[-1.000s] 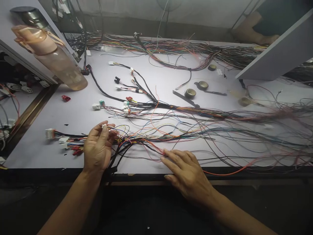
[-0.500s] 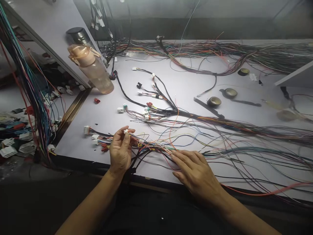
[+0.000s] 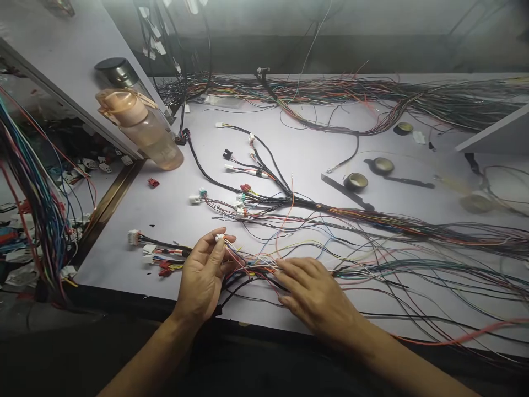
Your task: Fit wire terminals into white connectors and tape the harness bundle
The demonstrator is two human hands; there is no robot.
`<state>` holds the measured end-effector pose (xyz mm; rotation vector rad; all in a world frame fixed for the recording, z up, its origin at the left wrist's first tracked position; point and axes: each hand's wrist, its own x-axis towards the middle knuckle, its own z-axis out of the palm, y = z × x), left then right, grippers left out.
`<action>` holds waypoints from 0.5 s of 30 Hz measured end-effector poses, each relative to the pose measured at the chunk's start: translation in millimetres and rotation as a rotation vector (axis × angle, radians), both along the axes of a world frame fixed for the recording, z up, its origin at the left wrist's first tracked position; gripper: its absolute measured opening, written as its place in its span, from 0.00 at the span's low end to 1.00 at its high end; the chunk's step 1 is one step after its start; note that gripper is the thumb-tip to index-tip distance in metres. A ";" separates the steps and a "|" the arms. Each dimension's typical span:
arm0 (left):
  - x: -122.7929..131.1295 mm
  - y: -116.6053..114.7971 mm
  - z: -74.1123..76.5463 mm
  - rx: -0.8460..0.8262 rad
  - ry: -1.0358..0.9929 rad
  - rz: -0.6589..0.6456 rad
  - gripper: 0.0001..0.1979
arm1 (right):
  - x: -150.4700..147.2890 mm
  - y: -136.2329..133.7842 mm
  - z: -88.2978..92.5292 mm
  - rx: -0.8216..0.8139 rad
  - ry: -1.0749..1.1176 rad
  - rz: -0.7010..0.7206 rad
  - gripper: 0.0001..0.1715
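Grey wall (image 3: 380, 52) behind a white tabletop (image 3: 301, 149), pale panels (image 3: 82, 49) at either side

White connector (image 3: 220, 237) at your 11 o'clock: hard plastic, smooth. Wires (image 3: 262, 262) at your 12: plastic insulation, smooth, slight sheen. Black harness branch (image 3: 200, 171), your 11: wrapped, looks like tape, mostly matt. Bottle (image 3: 162, 144) at 11: translucent smooth plastic, soft shine. Flask (image 3: 118, 73) behind it: dark smooth cap, shiny metallic band. Your tabletop (image 3: 108, 262): smooth, low sheen. Edge strip (image 3: 111, 201), your 10–11: looks like wood.
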<state>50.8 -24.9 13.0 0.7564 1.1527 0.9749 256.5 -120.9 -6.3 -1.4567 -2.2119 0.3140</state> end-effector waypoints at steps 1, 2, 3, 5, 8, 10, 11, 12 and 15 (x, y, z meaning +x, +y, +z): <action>1.0 -0.5 0.5 -0.037 -0.010 -0.001 0.17 | -0.4 -2.4 -0.5 -0.013 0.017 0.011 0.15; 1.7 -1.3 0.5 -0.068 -0.019 0.003 0.17 | 0.2 -3.9 -0.6 -0.019 0.034 0.009 0.16; 2.1 -2.2 0.3 -0.092 -0.028 0.010 0.16 | 1.7 -4.1 -0.3 -0.018 0.050 -0.001 0.16; 2.4 -3.9 -0.2 -0.127 -0.044 0.025 0.16 | 6.7 0.2 1.2 0.003 0.081 -0.024 0.16; 2.9 -5.0 -0.1 -0.154 -0.061 0.034 0.16 | 13.1 17.2 4.8 0.059 0.099 -0.051 0.15; 3.6 -4.5 0.5 -0.155 -0.061 0.019 0.15 | 13.3 32.8 6.3 0.094 0.071 -0.065 0.13; 3.9 -3.9 0.9 -0.152 -0.060 0.009 0.15 | 12.0 41.1 6.3 0.107 0.041 -0.074 0.13; 4.2 -3.3 1.2 -0.150 -0.056 -0.002 0.15 | 10.1 49.3 5.8 0.117 0.001 -0.085 0.12; 3.8 -2.0 1.6 -0.148 -0.047 -0.021 0.15 | 3.1 70.5 2.4 0.105 -0.132 -0.109 0.07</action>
